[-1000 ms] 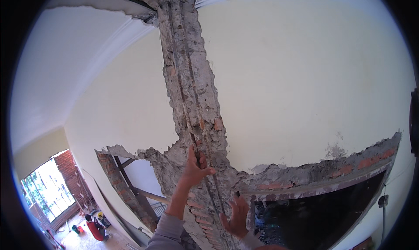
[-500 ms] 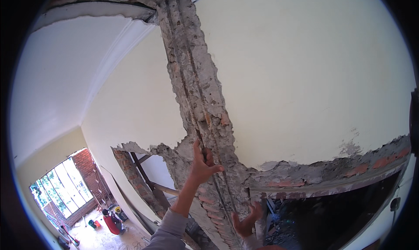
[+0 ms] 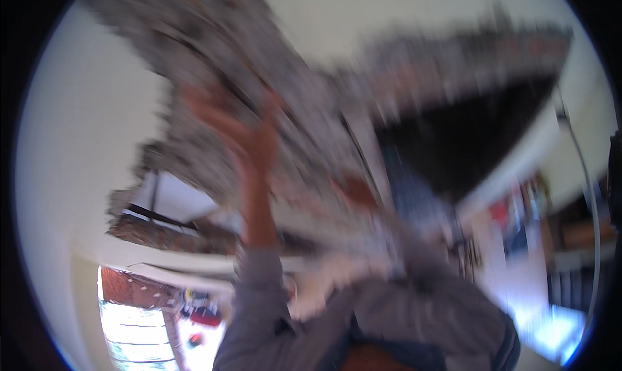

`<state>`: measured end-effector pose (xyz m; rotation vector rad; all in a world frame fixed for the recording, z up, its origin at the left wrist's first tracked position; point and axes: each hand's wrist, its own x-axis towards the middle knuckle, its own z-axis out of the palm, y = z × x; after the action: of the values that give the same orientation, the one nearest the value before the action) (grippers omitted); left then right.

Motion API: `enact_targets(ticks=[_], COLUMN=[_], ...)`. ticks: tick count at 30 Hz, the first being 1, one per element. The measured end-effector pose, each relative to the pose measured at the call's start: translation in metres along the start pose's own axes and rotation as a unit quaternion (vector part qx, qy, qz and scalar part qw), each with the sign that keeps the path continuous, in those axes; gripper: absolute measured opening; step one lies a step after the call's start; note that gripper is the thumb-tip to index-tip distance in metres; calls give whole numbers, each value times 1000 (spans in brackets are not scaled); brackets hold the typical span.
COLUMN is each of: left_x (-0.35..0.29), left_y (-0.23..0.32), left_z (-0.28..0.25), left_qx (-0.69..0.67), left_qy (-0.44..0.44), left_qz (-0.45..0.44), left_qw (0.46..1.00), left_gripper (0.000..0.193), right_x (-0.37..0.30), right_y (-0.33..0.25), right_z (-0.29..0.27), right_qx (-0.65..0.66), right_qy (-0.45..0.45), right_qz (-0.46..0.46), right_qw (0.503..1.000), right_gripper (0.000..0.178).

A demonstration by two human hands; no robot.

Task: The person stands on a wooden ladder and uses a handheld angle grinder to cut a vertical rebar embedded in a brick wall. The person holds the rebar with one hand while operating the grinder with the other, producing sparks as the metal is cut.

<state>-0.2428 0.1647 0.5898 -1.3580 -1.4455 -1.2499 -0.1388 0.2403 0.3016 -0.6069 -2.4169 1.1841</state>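
Note:
A rough, chipped column of bare concrete and brick [image 3: 253, 27] slants down through the view, with plaster broken away along its edges. Thin dark rods [image 3: 234, 91] run lengthwise in its face. Over that face is my left hand [image 3: 243, 128], arm raised, thumb and fingers spread apart and nothing visible in them; whether it touches a rod I cannot tell. Lower down, my right hand [image 3: 355, 191] is close to the column's right side, its fingers smeared by motion. Both forearms are in grey sleeves, and the whole picture is blurred.
Right of the column is a dark opening [image 3: 479, 131] under a ragged brick edge. A smaller broken opening [image 3: 175, 199] lies left. A cable [image 3: 593, 196] hangs at far right. At lower left are a bright window [image 3: 139, 332] and a person in red [image 3: 206, 318].
The view has swung and tilted downward, bringing my torso and the floor at right into sight. My left hand appears farther up and left in the picture, my right hand higher.

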Motion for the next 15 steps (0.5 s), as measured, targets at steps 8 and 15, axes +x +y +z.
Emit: enact_targets(ticks=[8,15], left_x=[-121,-180], left_y=[34,7], left_z=[33,66], left_qx=[-229,-455], left_qy=[-20,-283], left_qz=[-123,-290], left_qw=[965,793], left_gripper=[82,49], right_x=[-35,-6], right_y=[47,55], right_z=[-3,-11], right_qx=[100,153], right_qy=[-46,-128], right_qz=[-34,-68], right_qw=[993,978], right_gripper=[44,29])
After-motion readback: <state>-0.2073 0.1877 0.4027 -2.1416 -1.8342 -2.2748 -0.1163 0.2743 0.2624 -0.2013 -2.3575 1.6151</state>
